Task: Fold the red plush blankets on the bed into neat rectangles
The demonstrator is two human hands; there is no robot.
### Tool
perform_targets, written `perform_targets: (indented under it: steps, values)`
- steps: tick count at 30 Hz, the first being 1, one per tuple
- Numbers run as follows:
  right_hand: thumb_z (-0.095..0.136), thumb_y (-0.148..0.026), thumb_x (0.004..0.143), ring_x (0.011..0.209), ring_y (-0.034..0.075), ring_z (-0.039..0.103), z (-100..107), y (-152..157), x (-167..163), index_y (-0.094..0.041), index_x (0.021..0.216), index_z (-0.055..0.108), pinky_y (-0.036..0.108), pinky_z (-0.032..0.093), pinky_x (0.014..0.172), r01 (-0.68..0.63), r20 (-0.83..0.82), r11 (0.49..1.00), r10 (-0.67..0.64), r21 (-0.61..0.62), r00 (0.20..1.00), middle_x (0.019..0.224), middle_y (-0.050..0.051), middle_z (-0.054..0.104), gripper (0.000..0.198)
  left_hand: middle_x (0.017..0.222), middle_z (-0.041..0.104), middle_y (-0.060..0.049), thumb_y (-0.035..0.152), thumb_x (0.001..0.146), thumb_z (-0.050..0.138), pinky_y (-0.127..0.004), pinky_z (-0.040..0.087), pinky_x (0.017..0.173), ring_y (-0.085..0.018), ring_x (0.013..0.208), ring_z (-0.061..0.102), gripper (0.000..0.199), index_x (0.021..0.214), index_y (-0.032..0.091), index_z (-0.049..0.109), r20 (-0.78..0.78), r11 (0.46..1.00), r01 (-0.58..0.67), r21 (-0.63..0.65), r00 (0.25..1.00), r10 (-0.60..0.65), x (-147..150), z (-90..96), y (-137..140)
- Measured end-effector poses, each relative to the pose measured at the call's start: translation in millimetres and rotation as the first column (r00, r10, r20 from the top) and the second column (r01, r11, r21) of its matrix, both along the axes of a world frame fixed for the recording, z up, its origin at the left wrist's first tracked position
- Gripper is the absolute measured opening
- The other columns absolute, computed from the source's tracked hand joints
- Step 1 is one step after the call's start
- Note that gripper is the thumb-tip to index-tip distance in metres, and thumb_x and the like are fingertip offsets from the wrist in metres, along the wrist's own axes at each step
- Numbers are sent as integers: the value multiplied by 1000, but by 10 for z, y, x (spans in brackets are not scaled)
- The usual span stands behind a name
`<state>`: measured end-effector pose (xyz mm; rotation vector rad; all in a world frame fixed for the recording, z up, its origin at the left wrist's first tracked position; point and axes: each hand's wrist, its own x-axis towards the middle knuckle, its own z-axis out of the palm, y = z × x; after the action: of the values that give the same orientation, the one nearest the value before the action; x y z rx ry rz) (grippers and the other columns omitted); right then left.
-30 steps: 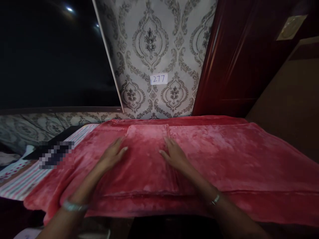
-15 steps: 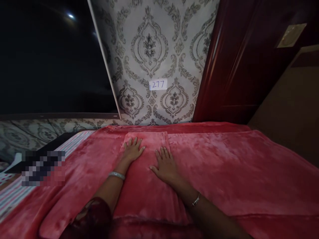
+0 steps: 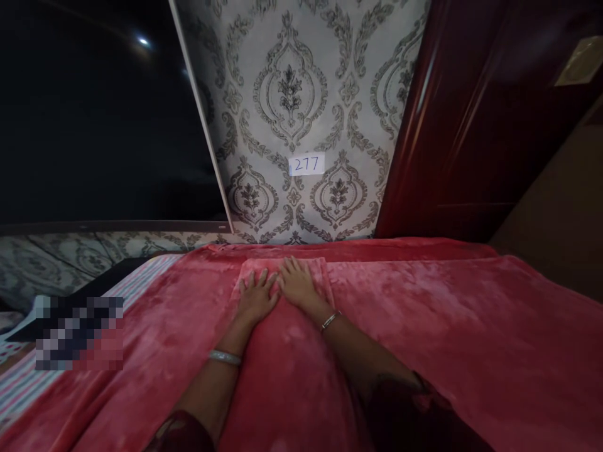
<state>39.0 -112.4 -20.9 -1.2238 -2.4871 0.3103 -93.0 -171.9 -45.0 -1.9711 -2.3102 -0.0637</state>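
Note:
A plush red blanket (image 3: pixel 424 326) is spread in front of me, with a folded strip of it (image 3: pixel 287 370) running lengthwise up the middle. Flat on the far part of that strip lies my left hand (image 3: pixel 257 298), fingers spread and a bracelet on its wrist. Close beside it, a little farther away, my right hand (image 3: pixel 296 280) presses palm down with its fingers stretched out. Both hands touch the fabric and hold nothing. Part of the strip's surface is hidden under my hands and forearms.
A large dark television screen (image 3: pixel 103 125) stands at the left. Behind the blanket is patterned wallpaper (image 3: pixel 289 94) bearing a paper label "277" (image 3: pixel 307 164). Dark red glossy wood panelling (image 3: pixel 461 125) rises at the right. Striped cloth (image 3: pixel 141 276) shows at the left edge.
My right hand has slid forward and to the left along the folded strip, up beside my left hand. My left hand has shifted slightly right and nearer. The view has tilted a little.

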Motion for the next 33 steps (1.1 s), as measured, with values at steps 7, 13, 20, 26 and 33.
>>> perform_targets:
  steps: [7,13,20,26,33]
  values:
    - [36,-53,101,153,30,22,-293,246,280,-19,157,38,55,6,122,124,163,992,-120,-15,979,164,16,30,65,168,24,-3,56,98,35,-69,16,118,-42,153,16,62,156,34,36,51,999,-14,-47,999,17,11,28,3]
    - [32,-53,101,153,30,23,-331,386,703,-14,158,34,53,16,120,297,175,953,-282,-63,943,166,17,24,68,168,25,-3,59,98,34,-68,14,119,-41,154,15,65,157,32,36,82,999,-21,-47,996,24,40,28,-16]
    - [33,-51,102,151,30,27,-430,330,713,-13,156,37,52,20,119,302,154,953,-298,-4,942,165,18,28,66,167,25,-8,51,100,35,-65,16,121,-36,154,18,61,155,25,38,161,999,-15,-39,987,21,13,201,-11]
    - [34,-51,102,150,31,28,-423,343,722,-13,156,37,52,20,119,303,146,953,-299,-7,943,164,18,30,66,166,30,-9,32,100,32,-61,17,123,-28,155,19,56,154,21,39,195,989,-146,-18,970,147,-234,295,399]
    - [33,-52,101,151,31,25,-461,380,710,-15,157,35,53,19,119,314,168,949,-306,-23,937,165,18,26,67,167,27,-5,43,101,26,-62,27,119,-34,153,24,60,157,24,35,263,972,-231,-53,935,236,-434,4,508]
